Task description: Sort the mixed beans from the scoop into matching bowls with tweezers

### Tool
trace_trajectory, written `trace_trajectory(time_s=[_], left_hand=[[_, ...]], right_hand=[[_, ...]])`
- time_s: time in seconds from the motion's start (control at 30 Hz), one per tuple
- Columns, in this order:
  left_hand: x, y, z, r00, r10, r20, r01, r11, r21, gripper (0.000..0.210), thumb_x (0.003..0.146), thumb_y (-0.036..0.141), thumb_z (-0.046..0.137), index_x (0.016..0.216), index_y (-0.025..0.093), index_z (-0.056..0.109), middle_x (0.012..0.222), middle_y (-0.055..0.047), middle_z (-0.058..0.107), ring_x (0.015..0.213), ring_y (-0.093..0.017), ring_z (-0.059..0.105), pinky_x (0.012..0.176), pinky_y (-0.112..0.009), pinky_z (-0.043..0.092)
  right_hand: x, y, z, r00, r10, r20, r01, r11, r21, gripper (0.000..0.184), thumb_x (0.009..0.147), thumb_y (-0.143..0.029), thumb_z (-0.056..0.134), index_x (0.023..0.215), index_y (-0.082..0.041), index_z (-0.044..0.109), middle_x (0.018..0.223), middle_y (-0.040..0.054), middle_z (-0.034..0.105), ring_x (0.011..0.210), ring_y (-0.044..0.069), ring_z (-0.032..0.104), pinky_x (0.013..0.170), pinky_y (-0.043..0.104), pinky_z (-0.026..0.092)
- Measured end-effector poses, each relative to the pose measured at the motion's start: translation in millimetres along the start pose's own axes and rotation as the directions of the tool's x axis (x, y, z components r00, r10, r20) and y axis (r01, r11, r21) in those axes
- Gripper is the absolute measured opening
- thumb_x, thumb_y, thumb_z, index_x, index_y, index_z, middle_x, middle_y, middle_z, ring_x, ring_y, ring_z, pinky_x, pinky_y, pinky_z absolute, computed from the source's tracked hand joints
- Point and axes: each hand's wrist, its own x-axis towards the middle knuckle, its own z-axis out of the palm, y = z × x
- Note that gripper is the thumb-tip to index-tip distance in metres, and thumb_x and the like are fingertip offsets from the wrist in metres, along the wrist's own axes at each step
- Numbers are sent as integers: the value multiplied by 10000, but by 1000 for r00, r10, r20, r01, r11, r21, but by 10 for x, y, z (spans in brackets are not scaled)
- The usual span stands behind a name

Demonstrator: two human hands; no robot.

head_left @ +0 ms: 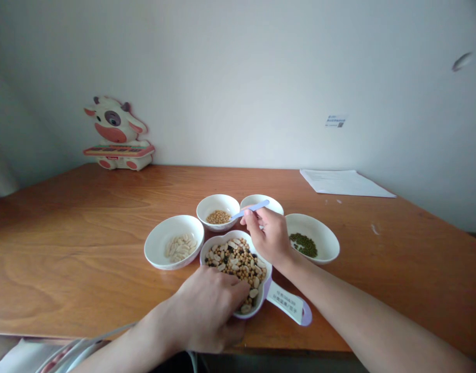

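A light purple handled bowl [207,247] holds mixed peanuts, yellow beans and dark beans. My left hand [214,305] is closed over its near left rim, with fingertips partly hidden above the beans. In my right hand [269,233] is a slim lavender spoon [257,205], pinched between thumb and fingers. The spoon's left end is at the right rim of a white bowl with yellow beans [218,217]. Peanuts [181,247] lie in the left white bowl [154,246]. Green beans [303,245] sit in the right white bowl [329,246]. My right hand partly hides another white bowl [274,205] and its contents.
A cow-shaped toy keyboard [119,137] stands at the back left of the wooden table [86,233]. White papers [344,182] lie at the back right, by the wall. The bowl's labelled handle [286,302] points toward the near right edge. A cable [113,331] runs along the front left.
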Motion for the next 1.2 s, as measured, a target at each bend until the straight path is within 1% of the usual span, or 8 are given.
trace_trajectory(time_s=[0.13, 0.3, 0.4, 0.67, 0.8, 0.9, 1.03, 1.2], left_hand=[[2, 1, 1, 1000, 1, -4, -1, 1000, 2, 197, 673, 254, 615, 714, 219, 426, 735, 25, 601, 580, -147, 503, 494, -316, 222], [13, 22, -27, 1000, -6, 27, 6, 1000, 22, 183, 685, 265, 618, 721, 216, 445, 746, 22, 613, 588, -152, 524, 492, -317, 241], [16, 29, -44, 999, -7, 41, 6, 1000, 26, 176, 699, 275, 620, 732, 215, 459, 752, 17, 620, 600, -158, 542, 498, -313, 258], [4, 1, -13, 1000, -4, 16, 4, 1000, 16, 188, 682, 266, 622, 724, 218, 445, 741, 17, 614, 580, -155, 526, 483, -316, 229], [5, 4, 1, 1000, -1, 4, 1, 1000, 11, 179, 682, 259, 613, 715, 216, 443, 735, 19, 611, 581, -152, 518, 493, -313, 233], [9, 15, -9, 1000, -5, 15, 5, 1000, 24, 174, 679, 254, 610, 719, 217, 444, 736, 21, 611, 582, -156, 521, 494, -316, 244], [11, 20, -28, 999, -13, 35, 11, 999, 48, 178, 691, 264, 620, 731, 217, 453, 746, 22, 617, 595, -165, 548, 495, -318, 284], [9, 21, -33, 999, -20, 28, 19, 999, 41, 166, 689, 270, 623, 744, 219, 476, 762, 14, 624, 616, -181, 562, 500, -323, 315]], right_hand=[[13, 49, 59, 1000, 9, 30, -9, 1000, 24, 265, 998, -302, 423, 887, -156, 614, 772, 65, 700, 623, 132, 616, 602, 238, 483], [26, 39, 72, 996, 17, 92, -16, 1000, -11, 281, 997, -271, 425, 812, -159, 605, 742, 57, 698, 594, 129, 603, 584, 240, 461], [27, 29, 63, 994, 11, 107, -9, 1000, -15, 268, 993, -257, 429, 829, -155, 615, 724, 49, 693, 596, 129, 606, 580, 238, 448], [22, 26, 62, 994, -14, 105, 22, 997, -77, 261, 982, -263, 438, 859, -149, 638, 720, 57, 699, 663, 158, 645, 622, 251, 448], [18, -20, 26, 996, -30, 86, 39, 995, -95, 272, 968, -268, 448, 825, -142, 641, 678, 58, 680, 602, 148, 609, 592, 251, 424], [13, -79, -24, 992, -100, 79, 105, 992, -68, 263, 948, -263, 450, 815, -141, 641, 650, 47, 654, 575, 137, 571, 574, 248, 410], [5, -127, -62, 963, -193, 188, 195, 981, 6, 251, 924, -244, 443, 805, -141, 639, 633, 34, 622, 546, 133, 527, 557, 256, 395], [-4, -97, -34, 903, -214, 372, 217, 975, 34, 263, 897, -219, 440, 713, -148, 615, 651, 63, 638, 586, 158, 554, 579, 276, 410]])
